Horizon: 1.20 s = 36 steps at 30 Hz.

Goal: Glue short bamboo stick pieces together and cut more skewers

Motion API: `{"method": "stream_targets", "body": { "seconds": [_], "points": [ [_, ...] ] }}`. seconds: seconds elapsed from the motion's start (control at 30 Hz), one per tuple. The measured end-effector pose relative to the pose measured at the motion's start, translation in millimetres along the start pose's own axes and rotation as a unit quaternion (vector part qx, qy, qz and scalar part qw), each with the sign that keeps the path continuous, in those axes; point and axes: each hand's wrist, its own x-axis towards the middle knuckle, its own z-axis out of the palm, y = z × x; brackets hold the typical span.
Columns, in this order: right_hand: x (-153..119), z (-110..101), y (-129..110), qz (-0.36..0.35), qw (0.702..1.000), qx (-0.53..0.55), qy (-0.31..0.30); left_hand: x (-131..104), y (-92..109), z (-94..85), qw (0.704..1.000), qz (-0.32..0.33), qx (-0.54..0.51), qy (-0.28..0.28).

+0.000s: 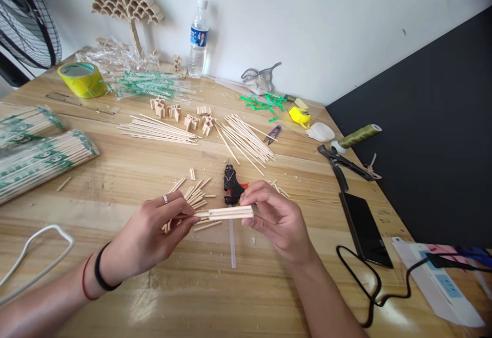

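My left hand (161, 228) and my right hand (274, 217) hold between them a small flat bundle of short wooden sticks (226, 213), one hand at each end, just above the wooden table (161, 287). A ring sits on a left finger and two bands circle the left wrist. Behind the bundle lies a black and orange glue gun (232, 185) with a clear glue stick (232, 248) trailing toward me. A loose pile of short cut sticks (192, 194) lies under and behind my left fingers.
Long sticks lie in two heaps (246, 138) (159, 129). Packed stick bundles (38, 161), yellow tape (81, 79), water bottle (199, 38), wooden tree model (128, 0), pliers (344, 163), phone (365, 230), thread spool (359, 135), power strip (438, 281), fan (26, 18).
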Motion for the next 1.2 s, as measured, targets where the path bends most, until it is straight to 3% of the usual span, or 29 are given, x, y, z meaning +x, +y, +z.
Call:
{"method": "stream_targets", "body": {
  "seconds": [0.43,0.73,0.97,1.2],
  "points": [
    [-2.0,-0.3,-1.3,0.01,1.0,-0.018,-0.003,-1.2,-1.8,0.6,1.0,-0.001,0.001,-0.007],
    [0.3,1.1,-1.8,-0.02,0.999,-0.037,-0.018,-4.7,-4.3,1.2,1.0,-0.011,0.007,-0.021],
    [-2.5,1.6,0.2,0.002,0.998,-0.038,-0.043,-3.9,-3.1,1.5,1.0,-0.007,0.004,-0.017],
    [-0.1,3.1,1.7,-0.033,0.994,-0.095,-0.05,-4.1,-3.3,2.7,0.999,-0.008,0.001,-0.032]
  ]
}}
